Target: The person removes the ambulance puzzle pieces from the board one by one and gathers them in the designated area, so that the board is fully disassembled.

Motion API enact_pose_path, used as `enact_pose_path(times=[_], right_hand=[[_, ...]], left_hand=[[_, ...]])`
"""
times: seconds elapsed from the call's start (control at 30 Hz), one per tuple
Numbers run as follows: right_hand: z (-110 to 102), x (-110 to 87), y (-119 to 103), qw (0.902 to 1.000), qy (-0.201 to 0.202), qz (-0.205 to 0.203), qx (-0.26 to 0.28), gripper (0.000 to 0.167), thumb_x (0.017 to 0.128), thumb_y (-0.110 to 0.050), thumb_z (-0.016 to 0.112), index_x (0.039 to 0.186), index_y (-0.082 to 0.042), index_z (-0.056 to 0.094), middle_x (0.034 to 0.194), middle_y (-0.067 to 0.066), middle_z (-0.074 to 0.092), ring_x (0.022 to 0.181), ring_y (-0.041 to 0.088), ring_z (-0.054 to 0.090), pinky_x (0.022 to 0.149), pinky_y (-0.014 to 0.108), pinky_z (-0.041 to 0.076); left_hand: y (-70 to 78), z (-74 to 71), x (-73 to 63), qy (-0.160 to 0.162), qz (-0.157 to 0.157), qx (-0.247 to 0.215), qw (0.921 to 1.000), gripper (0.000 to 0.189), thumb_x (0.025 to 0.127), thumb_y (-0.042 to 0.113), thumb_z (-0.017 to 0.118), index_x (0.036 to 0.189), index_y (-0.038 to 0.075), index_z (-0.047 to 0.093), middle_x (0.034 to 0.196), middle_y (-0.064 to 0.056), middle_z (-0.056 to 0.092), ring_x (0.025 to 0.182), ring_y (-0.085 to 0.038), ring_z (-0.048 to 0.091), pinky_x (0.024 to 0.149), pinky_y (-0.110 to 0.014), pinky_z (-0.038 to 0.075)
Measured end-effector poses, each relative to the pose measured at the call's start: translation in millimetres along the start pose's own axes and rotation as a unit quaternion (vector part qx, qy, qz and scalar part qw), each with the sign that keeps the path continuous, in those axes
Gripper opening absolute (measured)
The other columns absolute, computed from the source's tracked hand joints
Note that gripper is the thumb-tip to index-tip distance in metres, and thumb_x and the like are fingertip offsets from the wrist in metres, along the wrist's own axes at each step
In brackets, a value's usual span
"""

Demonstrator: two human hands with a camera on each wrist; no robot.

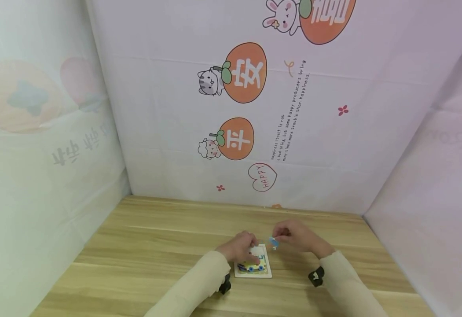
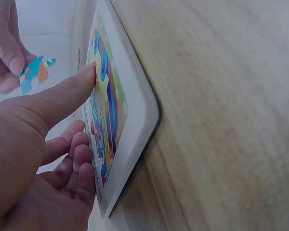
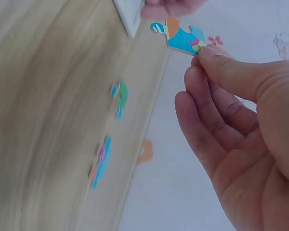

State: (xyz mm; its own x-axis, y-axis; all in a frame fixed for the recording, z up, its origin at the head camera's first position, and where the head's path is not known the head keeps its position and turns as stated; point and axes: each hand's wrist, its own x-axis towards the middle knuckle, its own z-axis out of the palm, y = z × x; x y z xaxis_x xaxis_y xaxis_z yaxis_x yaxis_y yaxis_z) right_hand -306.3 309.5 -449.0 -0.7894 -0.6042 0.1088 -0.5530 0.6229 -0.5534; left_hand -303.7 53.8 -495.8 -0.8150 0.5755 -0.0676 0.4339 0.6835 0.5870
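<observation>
Right fingers pinching blue puzzle piece at tips, left fingers loosely bent, thumb touching puzzle board

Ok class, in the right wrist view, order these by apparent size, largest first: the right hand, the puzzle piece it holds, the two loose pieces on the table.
1. Right hand
2. Held piece, perhaps enlarged by nearness
3. Green-edged loose piece and pink-marked loose piece: blurred, too alike to rank

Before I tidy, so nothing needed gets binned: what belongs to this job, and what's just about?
Job:
jigsaw board
jigsaw piece in right hand
loose green-edged piece
loose pink-patched piece

Just about:
printed backdrop
black wrist devices
</observation>
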Motion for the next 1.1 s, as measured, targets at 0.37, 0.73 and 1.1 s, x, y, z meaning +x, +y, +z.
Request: enact_pose_path(times=[0.37, 0.73, 1.1], right_hand=[[-29, -39.5, 36, 0.9968, 0.055, 0.044, -0.038, 0.007, 0.103, -0.013, 0.067, 0.103, -0.012, 0.075, 0.098, 0.0, 0.076, 0.089, 0.008, 0.068, 0.081, 0.025, 0.057], [-42, -60.3, 68, 0.9855, 0.108, 0.129, -0.027, 0.012, 0.102, -0.01, 0.068, 0.11, -0.009, 0.077, 0.112, 0.008, 0.077, 0.105, 0.025, 0.071, 0.09, 0.036, 0.059], [-35, -59.7, 93, 0.9825, 0.101, 0.157, 0.004, 0.008, 0.098, -0.001, 0.067, 0.097, -0.001, 0.076, 0.093, 0.011, 0.076, 0.086, 0.016, 0.066, 0.075, 0.028, 0.054]], left_hand=[[1.2, -2.9, -3.8, 0.002, 0.01, 0.008, 0.9999, 0.052, 0.087, 0.03, 0.088, 0.128, 0.007, 0.067, 0.118, -0.002, 0.063, 0.103, -0.008, 0.055, 0.096, -0.025, 0.053], [0.1, -3.4, -4.6, 0.001, 0.001, -0.002, 1.0, 0.052, 0.087, 0.03, 0.088, 0.13, 0.008, 0.066, 0.12, -0.002, 0.063, 0.105, -0.01, 0.057, 0.098, -0.026, 0.053], [2.7, -1.4, -4.8, 0.001, 0.001, 0.002, 1.0, 0.051, 0.088, 0.031, 0.088, 0.129, 0.01, 0.067, 0.118, 0.001, 0.062, 0.105, -0.008, 0.056, 0.098, -0.025, 0.053]])
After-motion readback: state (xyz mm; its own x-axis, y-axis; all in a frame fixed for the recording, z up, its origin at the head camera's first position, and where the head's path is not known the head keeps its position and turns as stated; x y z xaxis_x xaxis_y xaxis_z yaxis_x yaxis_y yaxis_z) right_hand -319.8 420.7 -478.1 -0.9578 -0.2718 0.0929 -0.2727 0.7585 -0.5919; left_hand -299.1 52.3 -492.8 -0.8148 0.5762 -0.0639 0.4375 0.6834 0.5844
